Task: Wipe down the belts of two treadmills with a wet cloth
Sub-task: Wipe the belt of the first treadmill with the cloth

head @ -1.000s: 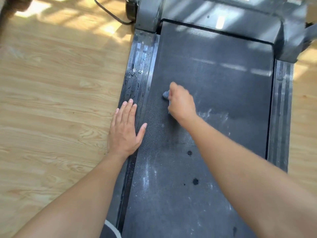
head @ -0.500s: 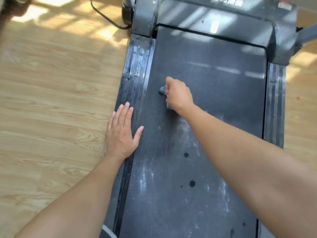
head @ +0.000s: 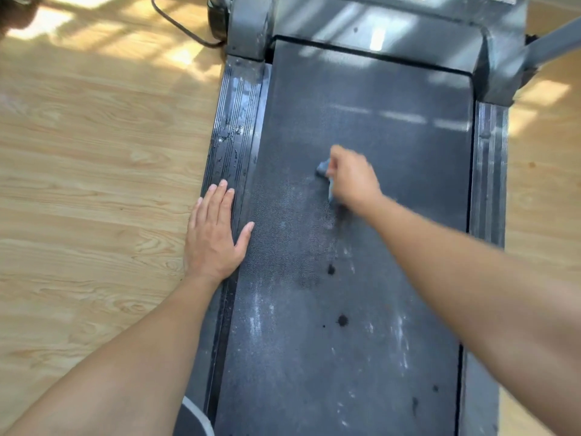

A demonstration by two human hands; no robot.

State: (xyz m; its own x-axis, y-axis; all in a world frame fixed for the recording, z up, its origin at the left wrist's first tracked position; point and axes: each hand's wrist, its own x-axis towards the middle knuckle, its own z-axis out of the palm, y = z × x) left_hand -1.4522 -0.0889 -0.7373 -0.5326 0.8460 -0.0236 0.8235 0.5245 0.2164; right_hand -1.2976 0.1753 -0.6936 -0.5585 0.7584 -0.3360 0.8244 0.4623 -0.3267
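Note:
A dark grey treadmill belt (head: pixel 361 309) runs up the middle of the head view, dusty with pale streaks and a few dark spots. My right hand (head: pixel 353 179) is curled round a small blue-grey cloth (head: pixel 323 168) and holds it against the belt near its middle. Only a corner of the cloth shows past my fingers. My left hand (head: pixel 215 236) lies flat, fingers straight, on the ribbed left side rail (head: pixel 234 127), thumb reaching onto the belt edge.
Water drops sit on the left side rail. The grey motor cover (head: pixel 377 29) closes the belt's far end, with the right side rail (head: pixel 489 171) beside it. Light wooden floor (head: pixel 94 184) spreads left, and a black cable (head: pixel 182 26) lies at the top.
My right hand with the cloth has slid rightward from the belt's left edge toward its middle. My left hand has stayed flat on the left rail.

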